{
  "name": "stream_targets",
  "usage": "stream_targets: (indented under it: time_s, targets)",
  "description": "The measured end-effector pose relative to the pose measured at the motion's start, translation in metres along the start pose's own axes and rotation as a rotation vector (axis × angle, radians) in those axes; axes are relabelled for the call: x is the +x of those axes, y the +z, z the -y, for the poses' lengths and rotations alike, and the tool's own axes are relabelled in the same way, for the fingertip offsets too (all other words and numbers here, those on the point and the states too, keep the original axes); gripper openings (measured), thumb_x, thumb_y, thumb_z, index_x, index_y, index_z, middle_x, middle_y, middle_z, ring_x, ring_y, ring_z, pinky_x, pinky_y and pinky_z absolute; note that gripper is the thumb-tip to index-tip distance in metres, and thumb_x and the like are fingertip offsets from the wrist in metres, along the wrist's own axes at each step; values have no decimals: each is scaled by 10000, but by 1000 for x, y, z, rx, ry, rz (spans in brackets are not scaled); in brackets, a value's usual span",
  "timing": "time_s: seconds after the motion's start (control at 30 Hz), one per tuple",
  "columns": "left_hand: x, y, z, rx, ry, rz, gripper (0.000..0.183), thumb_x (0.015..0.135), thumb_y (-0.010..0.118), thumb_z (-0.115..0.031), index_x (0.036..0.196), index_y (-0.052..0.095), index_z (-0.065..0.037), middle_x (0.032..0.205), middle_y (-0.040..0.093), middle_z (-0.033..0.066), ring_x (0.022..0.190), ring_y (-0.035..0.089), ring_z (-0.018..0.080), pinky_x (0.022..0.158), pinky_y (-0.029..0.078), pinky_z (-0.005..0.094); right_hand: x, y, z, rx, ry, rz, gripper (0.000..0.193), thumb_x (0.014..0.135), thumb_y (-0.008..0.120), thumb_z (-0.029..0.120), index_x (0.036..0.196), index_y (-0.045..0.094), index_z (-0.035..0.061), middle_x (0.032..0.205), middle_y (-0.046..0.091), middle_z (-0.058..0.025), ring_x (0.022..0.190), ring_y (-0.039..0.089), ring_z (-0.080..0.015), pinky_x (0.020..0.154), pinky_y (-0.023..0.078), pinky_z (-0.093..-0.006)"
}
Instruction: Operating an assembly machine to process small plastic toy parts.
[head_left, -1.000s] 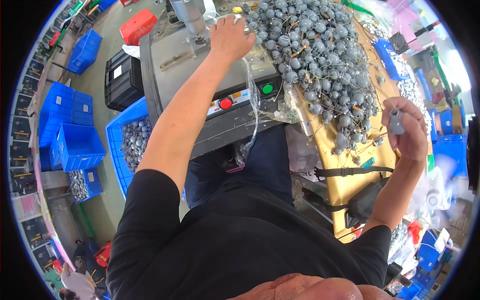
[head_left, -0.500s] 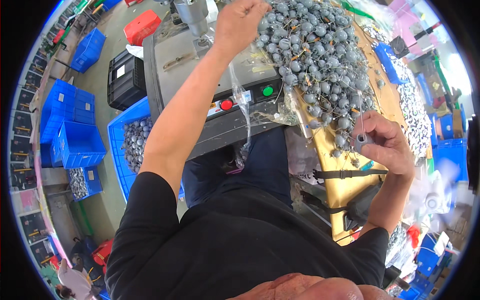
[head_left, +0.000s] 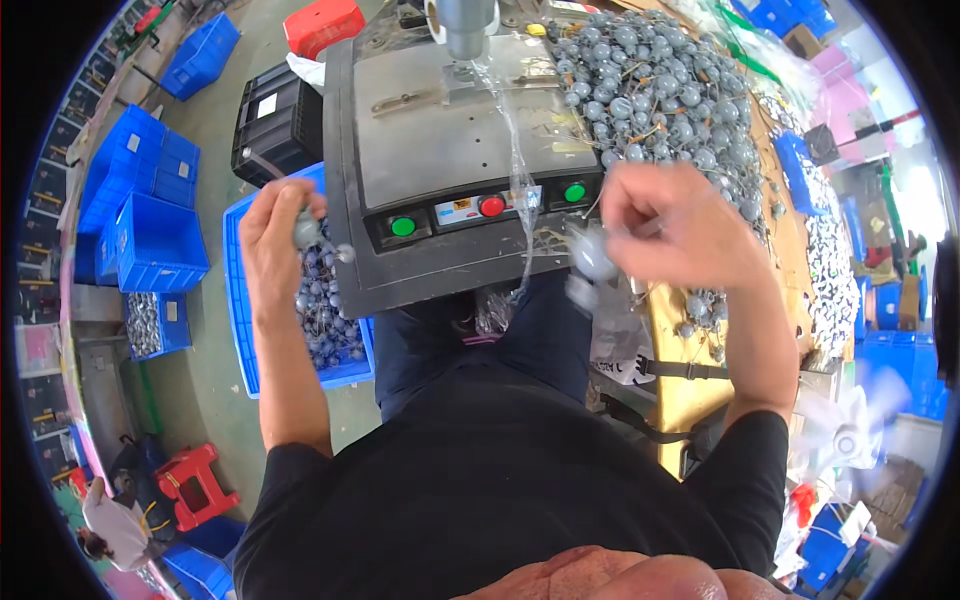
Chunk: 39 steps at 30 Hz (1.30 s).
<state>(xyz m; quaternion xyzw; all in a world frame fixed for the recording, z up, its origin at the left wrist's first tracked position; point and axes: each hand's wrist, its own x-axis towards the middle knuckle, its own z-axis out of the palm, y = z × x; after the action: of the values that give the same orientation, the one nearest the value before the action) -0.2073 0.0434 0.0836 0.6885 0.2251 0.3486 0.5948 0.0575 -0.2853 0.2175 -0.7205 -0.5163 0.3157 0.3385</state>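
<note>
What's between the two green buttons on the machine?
The head view shows a red button between them, with a printed label around it and a clear plastic strip hanging there too.

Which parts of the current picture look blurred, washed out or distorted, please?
Head view: right hand and grey piece beside it smeared, seemingly by motion; head view, far right: washed out by bright light; head view, toward the rim: straight edges bowed.

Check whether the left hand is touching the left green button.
Apart: the head view shows the dark machine edge between the left hand and the green button.
</note>
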Motion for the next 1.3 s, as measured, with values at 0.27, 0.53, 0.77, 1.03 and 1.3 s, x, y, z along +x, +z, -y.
stream_targets:
  time_s: [0.27, 0.53, 0.77, 1.03, 1.3]
  targets:
    - [-40, -91, 95, 569, -82, -416, 480, 969, 718, -214, 1402, 652, -17, 1389, 673, 164, 1258, 629, 276, 1069, 483, 395, 200, 51, -87, -200, -318, -409, 208, 875, 750, 190, 998, 698, 30, 859, 747, -80, 792, 700, -153, 721, 545, -310]
    - [-47, 44, 125, 563, 21, -79, 779, 887, 800, -236, 1555, 456, -34, 1476, 549, 236, 1390, 517, 380, 1170, 409, 454, 277, 50, -177, -237, -142, -659, 230, 858, 738, 255, 992, 736, 69, 883, 767, -145, 852, 729, -316, 803, 567, -423]
    - [-44, 59, 146, 612, -20, -118, 906, 851, 834, -296, 1579, 384, 1, 1482, 519, 256, 1384, 498, 412, 1162, 417, 467, 265, 42, -164, -501, -18, -553, 333, 875, 707, 282, 1162, 775, 126, 1111, 722, -212, 1023, 695, -362, 934, 548, -438]
    - [-43, 62, 148, 607, -5, -129, 890, 853, 826, -292, 1579, 390, -20, 1473, 526, 249, 1380, 502, 410, 1163, 418, 471, 263, 54, -171, -593, -178, -613, 416, 916, 704, 317, 1279, 726, 116, 1168, 697, -200, 1084, 679, -369, 964, 536, -451]
    - [-42, 65, 144, 626, -28, -127, 891, 848, 825, -287, 1580, 388, -29, 1464, 530, 245, 1368, 510, 413, 1154, 427, 477, 279, 56, -180, -387, -172, -678, 335, 908, 715, 262, 1168, 746, 52, 1058, 747, -218, 976, 713, -395, 890, 565, -453]
